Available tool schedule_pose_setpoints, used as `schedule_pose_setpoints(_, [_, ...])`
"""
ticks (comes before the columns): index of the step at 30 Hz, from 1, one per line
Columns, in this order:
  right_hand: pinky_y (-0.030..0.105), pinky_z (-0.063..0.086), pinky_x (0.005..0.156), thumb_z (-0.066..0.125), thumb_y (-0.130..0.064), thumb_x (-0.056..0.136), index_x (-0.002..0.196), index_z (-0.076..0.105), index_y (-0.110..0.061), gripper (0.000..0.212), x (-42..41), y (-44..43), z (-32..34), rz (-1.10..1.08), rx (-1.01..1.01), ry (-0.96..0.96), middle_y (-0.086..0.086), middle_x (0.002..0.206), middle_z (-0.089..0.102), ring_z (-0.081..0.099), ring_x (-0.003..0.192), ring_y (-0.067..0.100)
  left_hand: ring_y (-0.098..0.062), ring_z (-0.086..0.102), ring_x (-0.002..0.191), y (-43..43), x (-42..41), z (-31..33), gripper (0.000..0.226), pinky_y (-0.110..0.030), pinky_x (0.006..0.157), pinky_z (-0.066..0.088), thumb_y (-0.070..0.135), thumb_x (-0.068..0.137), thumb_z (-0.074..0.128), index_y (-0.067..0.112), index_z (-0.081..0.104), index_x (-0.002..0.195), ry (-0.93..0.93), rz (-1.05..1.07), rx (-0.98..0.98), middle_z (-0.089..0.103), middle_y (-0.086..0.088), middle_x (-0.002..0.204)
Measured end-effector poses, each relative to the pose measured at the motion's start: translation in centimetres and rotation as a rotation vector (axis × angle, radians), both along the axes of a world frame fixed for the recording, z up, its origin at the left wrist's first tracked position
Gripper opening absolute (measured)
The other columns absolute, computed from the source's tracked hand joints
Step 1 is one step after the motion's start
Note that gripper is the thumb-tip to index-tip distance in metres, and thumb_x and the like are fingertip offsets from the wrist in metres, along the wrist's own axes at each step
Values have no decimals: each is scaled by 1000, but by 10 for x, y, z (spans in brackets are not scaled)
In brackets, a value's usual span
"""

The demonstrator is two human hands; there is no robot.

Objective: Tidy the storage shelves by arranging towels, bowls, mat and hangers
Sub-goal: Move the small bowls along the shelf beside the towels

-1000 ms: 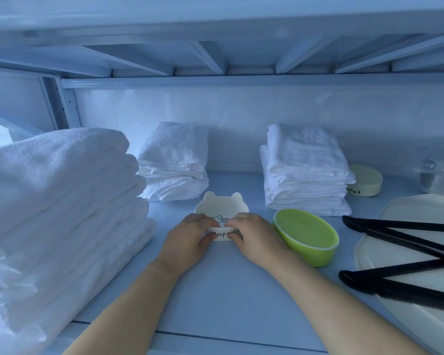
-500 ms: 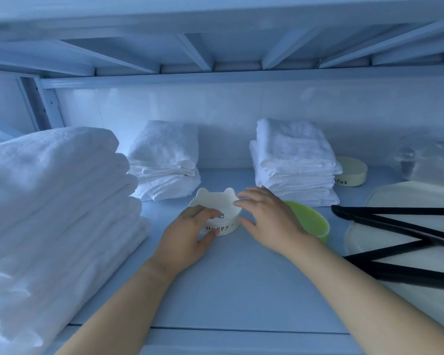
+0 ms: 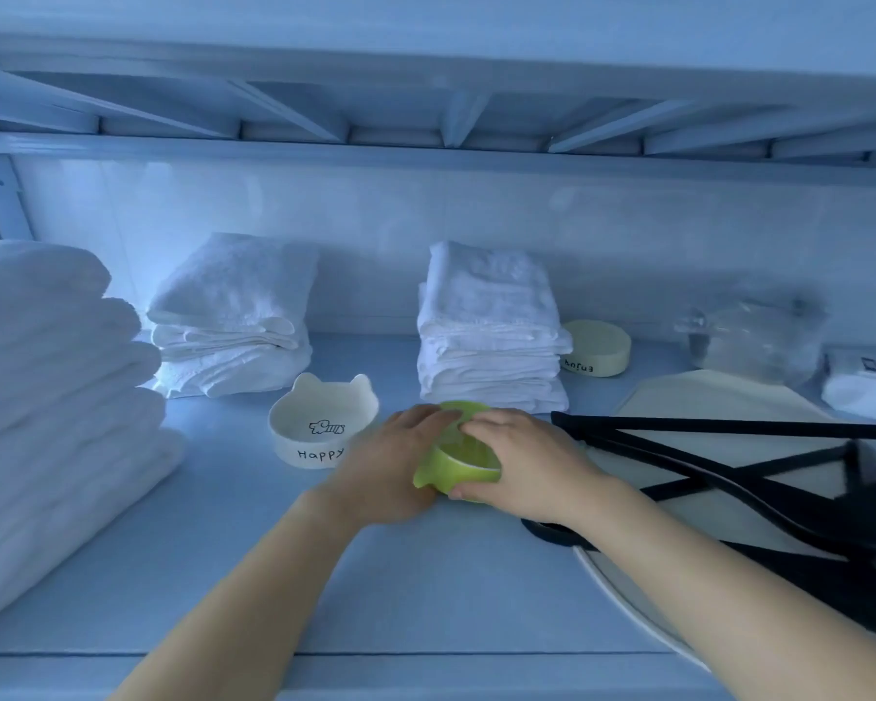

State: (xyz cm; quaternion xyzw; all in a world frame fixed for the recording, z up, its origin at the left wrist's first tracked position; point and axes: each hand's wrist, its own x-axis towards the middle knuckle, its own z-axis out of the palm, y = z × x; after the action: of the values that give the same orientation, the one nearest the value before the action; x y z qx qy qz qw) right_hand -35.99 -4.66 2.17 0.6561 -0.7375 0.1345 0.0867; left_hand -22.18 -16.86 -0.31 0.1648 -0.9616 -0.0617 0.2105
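A green bowl [image 3: 453, 465] sits mid-shelf, gripped from both sides by my left hand [image 3: 383, 460] and my right hand [image 3: 519, 460], which hide most of its rim. Just left of them stands a white cat-eared bowl [image 3: 322, 427] marked "Happy", untouched. Folded white towels lie in three stacks: a tall one at the left [image 3: 57, 397], one at the back left [image 3: 236, 316] and one at the back centre [image 3: 491, 331]. A pale round bowl [image 3: 598, 346] stands behind the centre stack. Black hangers [image 3: 729, 468] lie on a cream mat [image 3: 719, 402] at the right.
The shelf board [image 3: 274, 574] is bare in front of my hands. The upper shelf's underside [image 3: 426, 113] hangs low overhead. A clear plastic bag [image 3: 754, 336] and a white packet [image 3: 866, 387] sit at the back right against the wall.
Both hands let go of the cat-eared bowl and moved right onto the green bowl. The cat-eared bowl now stands alone, and the view has shifted right.
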Motion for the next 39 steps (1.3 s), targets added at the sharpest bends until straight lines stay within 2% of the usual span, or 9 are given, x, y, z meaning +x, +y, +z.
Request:
schedule_pose_setpoints(3, [32,48,84,64,-61,72,123,50,-24,65,-8,8,-3,16,47,47,-11,129,48,48,115,14,-16,39,129,5,3,-9,79,-22,103,31,26,76,65,22,26,144,80,29,51,37,4,145])
schedule_pose_setpoints(9, [26,43,72,65,-56,74,116,55,-22,55,-14,12,-10,60,-48,22,-9,120,54,53,106,15,-21,58,109,14,10,-7,64,-24,86,44,23,62,74,15,54,122,224,87,-73,61,-1,119])
schedule_pose_setpoints(13, [27,41,66,65,-51,76,103,59,-21,40,-12,17,-5,92,-137,-44,-8,105,58,56,95,16,-22,63,98,20,11,1,51,-23,77,45,14,61,76,13,61,110,300,92,-107,65,1,111])
schedule_pose_setpoints(16, [28,42,67,65,-47,76,103,60,-23,37,-8,21,2,109,-199,-80,-8,100,60,57,92,17,-20,64,92,27,13,12,50,-20,75,45,7,60,75,13,63,109,357,92,-133,67,3,109])
schedule_pose_setpoints(21, [33,47,84,62,-46,81,125,52,-23,50,-7,30,7,135,-255,-129,-5,119,58,55,106,17,-21,66,88,38,19,33,46,-19,73,44,8,66,70,14,65,112,367,90,-196,67,2,113])
schedule_pose_setpoints(25, [31,43,91,56,-45,88,138,40,-18,59,-6,33,10,173,-289,-191,-2,129,52,51,114,17,-21,67,90,41,20,45,39,-7,76,33,-4,75,70,12,68,111,374,87,-287,67,-3,114])
schedule_pose_setpoints(32, [32,48,81,60,-40,88,127,54,-19,45,-10,39,11,266,-378,-112,-2,129,51,55,108,19,-20,67,83,33,10,61,21,-25,70,50,2,85,63,12,70,102,327,9,-299,71,-1,97])
schedule_pose_setpoints(36, [38,52,84,65,-30,86,122,60,-22,37,-15,42,5,359,-368,-46,3,138,46,49,120,23,-12,64,83,28,-2,59,18,-19,67,41,13,89,61,17,63,106,383,104,-178,71,10,94])
schedule_pose_setpoints(39, [39,50,88,64,-35,86,117,63,-25,33,-21,44,-1,398,-295,-37,1,147,33,40,129,21,-15,63,78,25,-11,55,14,-17,59,34,11,89,59,18,65,99,382,139,-175,70,8,91])
